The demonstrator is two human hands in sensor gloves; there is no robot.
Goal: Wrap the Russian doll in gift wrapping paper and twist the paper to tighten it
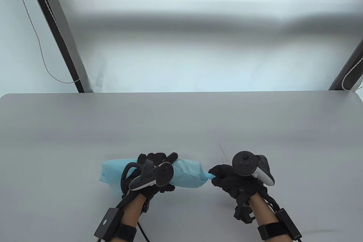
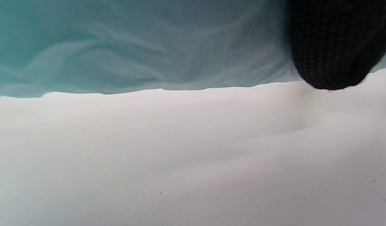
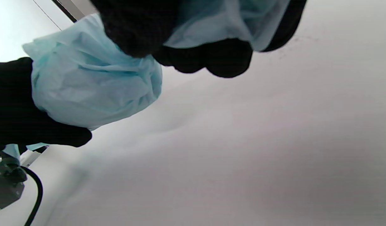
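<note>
A light blue paper bundle (image 1: 187, 175) lies on its side on the grey table (image 1: 181, 122) near the front edge; the doll inside is hidden by the paper. My left hand (image 1: 154, 172) grips the bundle's middle, fingers curled over its top. The paper's left end (image 1: 109, 172) sticks out loose and wide. My right hand (image 1: 227, 179) pinches the narrowed right end (image 1: 209, 174) of the paper. In the right wrist view the bunched paper (image 3: 92, 91) sits between both gloves, and a tail of it (image 3: 230, 22) runs through my fingers. The left wrist view shows blue paper (image 2: 133, 47) and one fingertip (image 2: 334, 47).
The table's far edge (image 1: 181, 93) runs across the middle of the table view. Behind it stand dark slanted poles (image 1: 56, 32) at left and another (image 1: 348, 69) at right, with a thin cord (image 1: 37, 37) hanging.
</note>
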